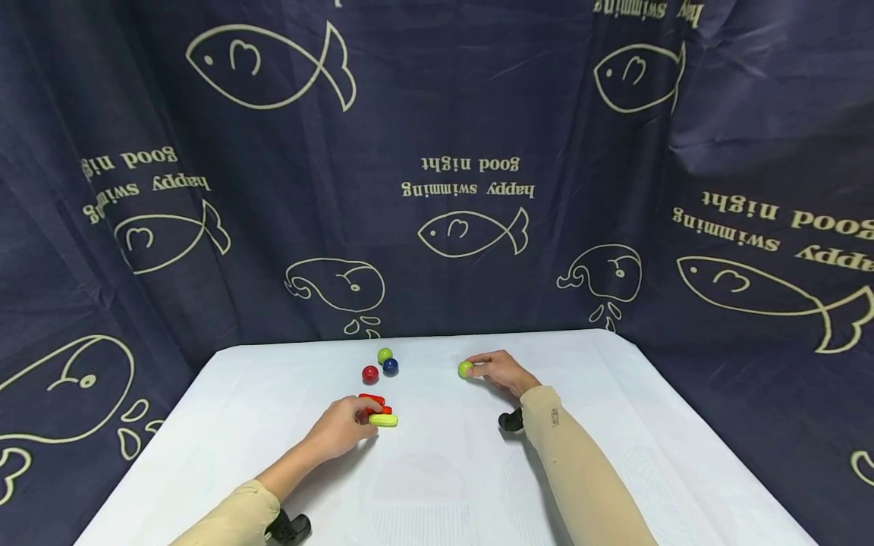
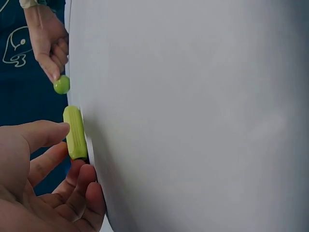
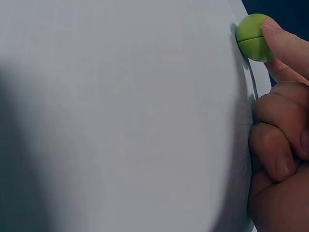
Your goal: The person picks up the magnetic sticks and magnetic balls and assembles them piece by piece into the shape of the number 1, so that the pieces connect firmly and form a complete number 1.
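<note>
My left hand [image 1: 344, 427] is at the left-middle of the table. It pinches a yellow-green ribbed bar [image 1: 384, 420] with rounded ends; in the left wrist view the thumb lies against the ribbed bar [image 2: 75, 133]. Red pieces [image 1: 372, 400] sit right beside those fingers, partly covered by them, so their kind is unclear. Farther back, my right hand [image 1: 504, 371] holds a small green ball [image 1: 465, 369] between thumb and index finger. Close up in the right wrist view, a thin seam runs round the green ball [image 3: 253, 38], and the other fingers are curled in.
Behind the left hand stand a red ball [image 1: 370, 374], a dark blue ball [image 1: 391, 367] and another green ball [image 1: 385, 355], grouped near the far edge. A white cloth covers the table [image 1: 423, 485]. A navy curtain [image 1: 437, 288] with fish drawings hangs behind it.
</note>
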A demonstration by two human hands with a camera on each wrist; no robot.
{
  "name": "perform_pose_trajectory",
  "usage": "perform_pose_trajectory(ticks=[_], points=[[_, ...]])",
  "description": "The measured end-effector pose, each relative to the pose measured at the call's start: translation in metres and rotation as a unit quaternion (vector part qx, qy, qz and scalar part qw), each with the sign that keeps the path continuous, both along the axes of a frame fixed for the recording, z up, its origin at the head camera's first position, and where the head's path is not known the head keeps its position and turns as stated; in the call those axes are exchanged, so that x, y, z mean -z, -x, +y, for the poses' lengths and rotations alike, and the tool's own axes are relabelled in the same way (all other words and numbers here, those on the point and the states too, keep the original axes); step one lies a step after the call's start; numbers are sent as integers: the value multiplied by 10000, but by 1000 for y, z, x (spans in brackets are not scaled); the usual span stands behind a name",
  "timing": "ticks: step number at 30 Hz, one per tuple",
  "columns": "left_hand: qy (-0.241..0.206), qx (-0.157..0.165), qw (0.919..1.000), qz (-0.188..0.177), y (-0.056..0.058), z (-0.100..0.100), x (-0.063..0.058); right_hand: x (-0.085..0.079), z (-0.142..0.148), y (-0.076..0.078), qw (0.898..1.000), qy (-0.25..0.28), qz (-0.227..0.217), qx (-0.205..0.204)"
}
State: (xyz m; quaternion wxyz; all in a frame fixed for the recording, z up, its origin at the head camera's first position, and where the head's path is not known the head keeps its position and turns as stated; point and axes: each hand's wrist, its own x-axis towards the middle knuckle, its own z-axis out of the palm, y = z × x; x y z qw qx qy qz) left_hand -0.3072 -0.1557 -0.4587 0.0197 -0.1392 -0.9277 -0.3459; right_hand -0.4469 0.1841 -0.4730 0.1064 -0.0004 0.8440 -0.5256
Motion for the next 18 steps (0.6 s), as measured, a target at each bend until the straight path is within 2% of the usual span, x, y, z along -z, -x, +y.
perform_pose_trajectory(ticks=[10, 18], points=[[28, -28, 10000, 55, 0, 0, 3, 2, 1, -1, 10000, -58, 10, -11], [154, 89, 9998, 2, -1, 3, 3, 3, 2, -1, 10000, -14, 15, -7]])
